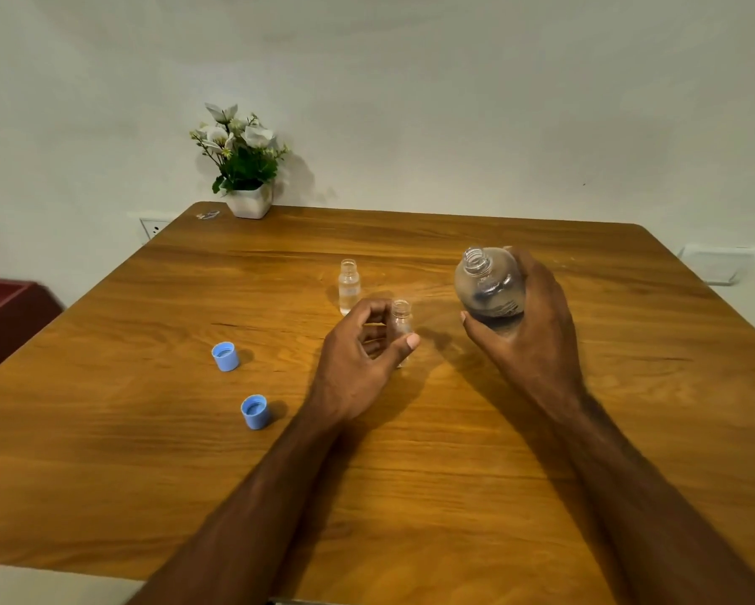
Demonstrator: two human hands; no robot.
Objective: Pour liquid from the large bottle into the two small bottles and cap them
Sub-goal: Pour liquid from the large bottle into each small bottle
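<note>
My right hand (528,329) grips the large clear bottle (488,286), uncapped, its open neck tilted up and to the left. My left hand (362,355) is curled around a small clear bottle (401,316) that stands on the wooden table (148,473), thumb and fingers on its sides. Just behind it a second small clear bottle (348,286) stands upright and uncapped, with clear liquid inside. Two blue caps lie open side up to the left: one cap (225,356) farther back, the other cap (255,411) nearer to me.
A white pot with white flowers (249,168) sits at the table's back left corner, next to a small shiny scrap (208,215). A dark red piece of furniture (4,312) stands left of the table. A wall is close behind.
</note>
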